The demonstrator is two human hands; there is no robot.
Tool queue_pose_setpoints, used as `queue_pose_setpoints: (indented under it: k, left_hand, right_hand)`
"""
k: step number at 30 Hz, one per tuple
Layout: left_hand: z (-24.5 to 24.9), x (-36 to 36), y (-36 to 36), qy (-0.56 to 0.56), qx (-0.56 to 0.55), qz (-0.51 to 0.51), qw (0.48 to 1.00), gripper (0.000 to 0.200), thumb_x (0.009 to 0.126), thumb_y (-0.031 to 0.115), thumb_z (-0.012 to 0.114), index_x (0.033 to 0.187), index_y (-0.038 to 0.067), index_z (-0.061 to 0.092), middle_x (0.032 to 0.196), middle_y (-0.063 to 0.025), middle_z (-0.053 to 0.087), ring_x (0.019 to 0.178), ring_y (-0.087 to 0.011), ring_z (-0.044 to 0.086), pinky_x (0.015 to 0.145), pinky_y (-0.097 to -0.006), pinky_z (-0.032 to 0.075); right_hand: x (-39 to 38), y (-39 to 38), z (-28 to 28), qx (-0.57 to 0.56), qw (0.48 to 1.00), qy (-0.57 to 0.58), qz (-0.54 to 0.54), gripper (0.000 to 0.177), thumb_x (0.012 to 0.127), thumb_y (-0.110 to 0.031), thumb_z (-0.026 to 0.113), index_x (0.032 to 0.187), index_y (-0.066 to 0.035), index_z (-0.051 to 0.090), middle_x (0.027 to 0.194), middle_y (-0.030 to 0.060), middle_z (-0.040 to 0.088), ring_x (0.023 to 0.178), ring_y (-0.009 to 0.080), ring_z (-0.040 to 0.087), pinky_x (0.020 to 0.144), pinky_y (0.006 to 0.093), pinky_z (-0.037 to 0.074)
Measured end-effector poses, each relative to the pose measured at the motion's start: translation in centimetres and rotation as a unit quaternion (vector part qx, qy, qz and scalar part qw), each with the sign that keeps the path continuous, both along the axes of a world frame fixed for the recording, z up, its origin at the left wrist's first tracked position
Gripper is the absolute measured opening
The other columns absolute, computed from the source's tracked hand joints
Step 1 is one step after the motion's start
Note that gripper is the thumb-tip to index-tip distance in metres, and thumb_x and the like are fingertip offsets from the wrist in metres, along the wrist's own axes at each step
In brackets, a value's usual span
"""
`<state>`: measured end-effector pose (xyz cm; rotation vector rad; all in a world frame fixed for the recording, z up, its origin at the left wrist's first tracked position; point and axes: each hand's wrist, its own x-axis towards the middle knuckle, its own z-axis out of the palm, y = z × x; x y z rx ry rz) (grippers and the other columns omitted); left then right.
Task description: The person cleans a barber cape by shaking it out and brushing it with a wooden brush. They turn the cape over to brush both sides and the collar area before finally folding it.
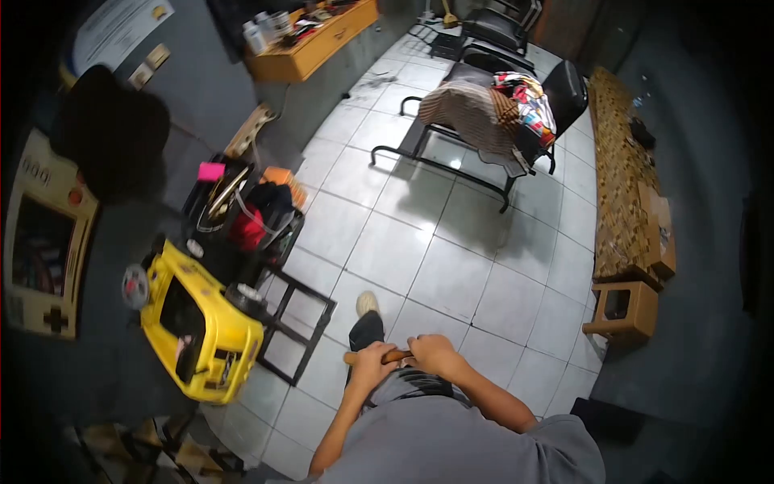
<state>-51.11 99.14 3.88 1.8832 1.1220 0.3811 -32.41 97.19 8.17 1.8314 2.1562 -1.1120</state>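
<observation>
1. While the fingers of the left hand (373, 365) curl round a short wooden stick (395, 355), the right hand (433, 356) is closed on its other end; the stick lies roughly level in front of the grey shirt (451, 444), its pale tip showing past the left hand.
2. Just beyond, a pale shoe (368, 303) stands on the floor (451, 274), laid with glossy white tiles that catch the light.
3. To the left, a yellow toy car (218, 335) leans beside a black metal frame (313, 340), with a pile of mixed objects behind them.
4. To the right, a brown stool (629, 313) stands near the end of a long, woven-patterned surface (614, 194) along the dark wall.
5. Farther ahead, a black chair (568, 90) carries a striped cloth (476, 113) and a multicoloured one (528, 101).
6. At upper left, a wooden surface (322, 50) on the grey wall holds white bottles (256, 36) and small clutter.
</observation>
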Motion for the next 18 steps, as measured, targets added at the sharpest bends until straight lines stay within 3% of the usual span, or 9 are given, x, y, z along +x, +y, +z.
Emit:
queue_pose_setpoints:
  k: [5,9,12,15,18]
  left_hand:
    - [-2.0,5.5,13.2,0.008,0.029,-0.193,0.981,0.038,0.064,0.007,0.072,0.1,0.0,0.061,0.092,-0.0173,0.061,0.085,-0.036,0.059,0.074,-0.0392,0.048]
    - [-2.1,9.2,24.5,-0.01,0.028,-0.272,0.962,0.041,0.066,0.011,0.073,0.102,-0.001,0.059,0.094,-0.0194,0.06,0.091,-0.0359,0.057,0.079,-0.0393,0.047]
    - [-0.5,12.1,31.3,-0.039,0.052,-0.243,0.968,0.046,0.069,0.015,0.074,0.11,0.002,0.056,0.113,-0.0198,0.052,0.099,-0.0381,0.054,0.083,-0.0413,0.046]
    - [-0.4,15.7,37.2,-0.082,0.119,-0.261,0.954,0.047,0.07,0.019,0.074,0.11,0.002,0.056,0.118,-0.0219,0.049,0.104,-0.0409,0.051,0.088,-0.0436,0.044]
    - [-0.5,19.6,41.6,-0.103,0.108,-0.29,0.945,0.046,0.072,0.018,0.072,0.111,0.002,0.055,0.12,-0.0243,0.046,0.107,-0.0419,0.049,0.09,-0.0449,0.043]
  right_hand:
    - [2.0,8.7,-5.1,-0.036,0.991,0.043,-0.124,0.046,0.08,-0.041,0.062,0.101,-0.001,0.055,0.088,0.0203,0.064,0.085,0.0388,0.061,0.074,0.0466,0.049]
    - [5.1,17.6,-2.4,-0.032,0.979,0.04,-0.196,0.048,0.082,-0.044,0.06,0.105,-0.003,0.053,0.088,0.0212,0.064,0.083,0.0395,0.061,0.072,0.0473,0.048]
    - [8.4,22.5,-0.7,0.001,0.959,0.035,-0.28,0.044,0.083,-0.043,0.058,0.104,-0.005,0.057,0.086,0.0209,0.064,0.081,0.039,0.061,0.069,0.0463,0.048]
    - [11.9,24.7,-1.2,0.059,0.92,0.06,-0.382,0.039,0.085,-0.038,0.057,0.1,-0.003,0.061,0.086,0.0205,0.065,0.081,0.0379,0.062,0.07,0.0436,0.048]
    - [14.3,26.9,-1.8,0.104,0.873,0.091,-0.467,0.042,0.083,-0.038,0.059,0.102,0.0,0.061,0.083,0.0207,0.064,0.078,0.0372,0.062,0.067,0.041,0.048]
